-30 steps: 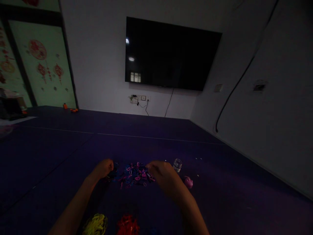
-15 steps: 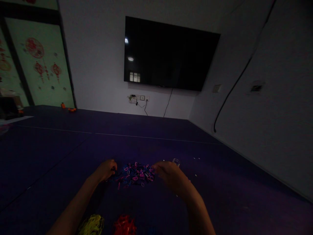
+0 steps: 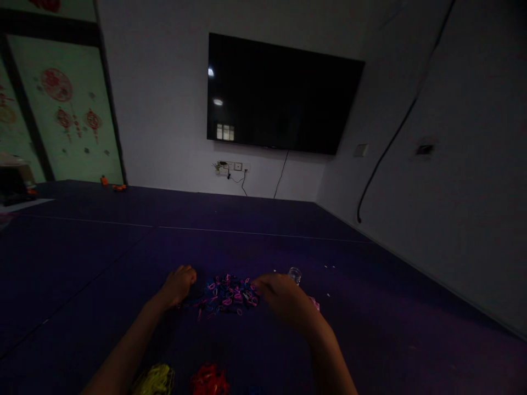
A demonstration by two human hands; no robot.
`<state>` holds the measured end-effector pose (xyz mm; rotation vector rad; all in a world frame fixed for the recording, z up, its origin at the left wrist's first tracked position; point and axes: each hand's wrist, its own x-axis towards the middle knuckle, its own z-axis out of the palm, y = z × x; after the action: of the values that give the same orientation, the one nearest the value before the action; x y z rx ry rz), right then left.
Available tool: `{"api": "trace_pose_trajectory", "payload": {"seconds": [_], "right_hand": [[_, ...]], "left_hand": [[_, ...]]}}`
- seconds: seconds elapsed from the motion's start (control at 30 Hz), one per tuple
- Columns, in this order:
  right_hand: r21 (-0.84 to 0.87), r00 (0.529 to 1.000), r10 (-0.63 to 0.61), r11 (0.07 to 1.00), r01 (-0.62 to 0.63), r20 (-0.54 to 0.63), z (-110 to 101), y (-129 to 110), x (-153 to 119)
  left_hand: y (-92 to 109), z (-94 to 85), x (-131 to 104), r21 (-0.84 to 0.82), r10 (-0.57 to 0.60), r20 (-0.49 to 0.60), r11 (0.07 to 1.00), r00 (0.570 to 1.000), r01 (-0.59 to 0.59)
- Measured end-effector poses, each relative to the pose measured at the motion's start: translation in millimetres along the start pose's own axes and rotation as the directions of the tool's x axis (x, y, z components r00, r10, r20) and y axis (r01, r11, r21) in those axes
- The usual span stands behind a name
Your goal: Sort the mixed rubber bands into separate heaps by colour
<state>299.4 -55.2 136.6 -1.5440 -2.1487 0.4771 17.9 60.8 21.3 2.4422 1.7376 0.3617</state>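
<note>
Between my left hand point(image 3: 179, 286) and right hand point(image 3: 276, 291), a loose pile of pink and blue loops point(image 3: 237, 296), its edge just beside the right hand, whether either closes on anything I cannot tell.

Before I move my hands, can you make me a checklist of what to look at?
1. Left hand by the left side of the pile: ok.
2. Right hand at the pile's right edge: ok.
3. Something small in either hand's grip: cannot tell, it is too dark.
4. Yellow heap and red heap apart from the pile: ok.
5. Jar not touching the right hand: cannot tell, the hand hides part of it.
6. Enough light to see small pieces well: not ok, the picture is very dim.
</note>
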Motion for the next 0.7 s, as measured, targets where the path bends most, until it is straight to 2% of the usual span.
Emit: {"api": "trace_pose_trajectory", "payload": {"seconds": [0.13,0.23,0.27,0.33,0.37,0.4,0.43,0.47,0.5,0.53,0.6,0.63,0.7], "right_hand": [[0.003,1.000,0.011,1.000,-0.011,0.006,0,-1,0],[0.063,1.000,-0.012,0.998,0.013,-0.006,7,1,4],[0.123,1.000,-0.025,0.992,0.026,-0.006,12,2,8],[0.345,1.000,-0.021,0.938,0.021,-0.005,27,4,18],[0.517,1.000,0.018,0.856,-0.015,0.000,36,4,24],[0.705,0.996,0.090,0.704,-0.081,0.024,45,3,30],[0.860,0.983,0.165,0.488,-0.148,0.075,55,1,36],[0.947,0.972,0.183,0.257,-0.195,0.150,64,-2,40],[0.964,0.952,0.186,0.063,-0.258,0.242,72,-5,44],[0.944,0.931,0.162,-0.090,-0.316,0.327,79,-8,47],[0.872,0.892,0.102,-0.282,-0.399,0.441,91,-12,49],[0.848,0.883,0.088,-0.337,-0.410,0.461,94,-12,49],[0.842,0.896,0.088,-0.392,-0.370,0.435,98,-11,50]], "left_hand": [[-1,-13.9,2,-0.178,-0.016,-0.060,0.984,0.998,0.005],[2,-19.5,3,-0.270,-0.013,-0.060,0.963,0.998,-0.003],[5,-20.8,3,-0.312,-0.005,-0.050,0.950,0.999,-0.010],[16,-24.5,1,-0.447,0.024,-0.038,0.894,0.999,-0.038],[23,-27.3,0,-0.530,0.047,-0.038,0.846,0.998,-0.060],[32,-30.8,-2,-0.598,0.076,-0.051,0.796,0.996,-0.091],[42,-34.9,-5,-0.638,0.104,-0.071,0.760,0.992,-0.125],[53,-39.4,-8,-0.656,0.148,-0.084,0.736,0.985,-0.167],[63,-44.2,-12,-0.661,0.184,-0.101,0.722,0.978,-0.204],[74,-49.1,-16,-0.658,0.203,-0.125,0.716,0.971,-0.234],[91,-58.0,-24,-0.617,0.238,-0.141,0.738,0.961,-0.273],[97,-61.7,-28,-0.598,0.249,-0.148,0.748,0.957,-0.287],[101,-67.2,-31,-0.582,0.267,-0.161,0.752,0.950,-0.309]]}}
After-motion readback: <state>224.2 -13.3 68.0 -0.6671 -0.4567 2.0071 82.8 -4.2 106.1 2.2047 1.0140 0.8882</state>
